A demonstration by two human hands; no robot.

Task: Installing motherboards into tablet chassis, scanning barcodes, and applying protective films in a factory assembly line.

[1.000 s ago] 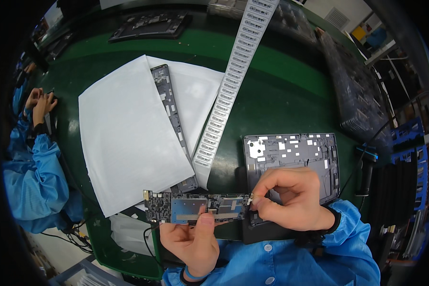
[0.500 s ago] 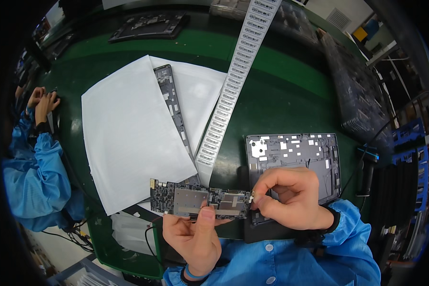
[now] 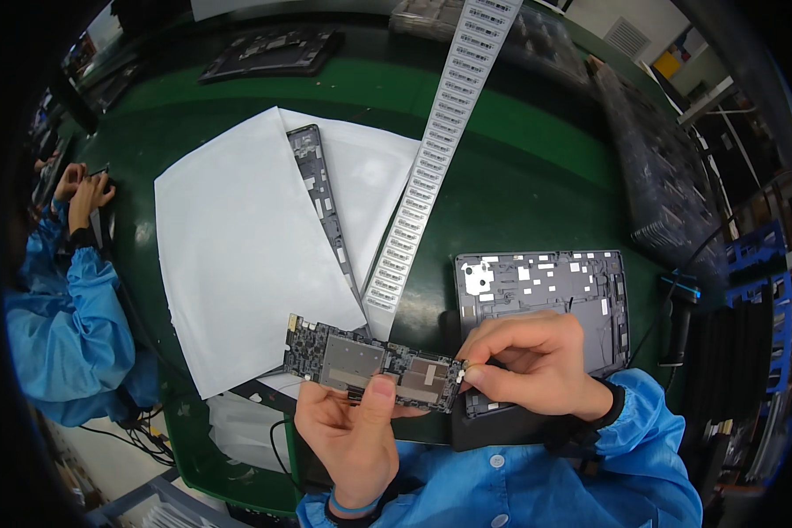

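My left hand (image 3: 350, 440) holds a long, dark circuit board (image 3: 354, 359) from below, its thumb lying over the lower edge. Silver metal shields cover parts of the board, which tilts slightly, left end higher. At the board's right end my right hand (image 3: 537, 363) is closed in a pinch. A small white piece shows at those fingertips, too small to name. Partly behind the right hand lies a dark device housing (image 3: 581, 286) with many white patches and an open recess. The fingers of my left hand under the board are mostly hidden.
White sleeves (image 3: 246, 238) lie left, one partly covering another dark housing (image 3: 310, 167). A long label strip (image 3: 427, 172) runs away from me. A handheld scanner (image 3: 678, 321) and stacked clear trays (image 3: 664, 180) stand right. A co-worker's hands (image 3: 84, 194) are far left; a green bin (image 3: 189, 440) is near left.
The circuit board has tilted, its left end rising and its right end dropping a little. My left hand has shifted slightly left. My right hand keeps its pinch at the board's end.
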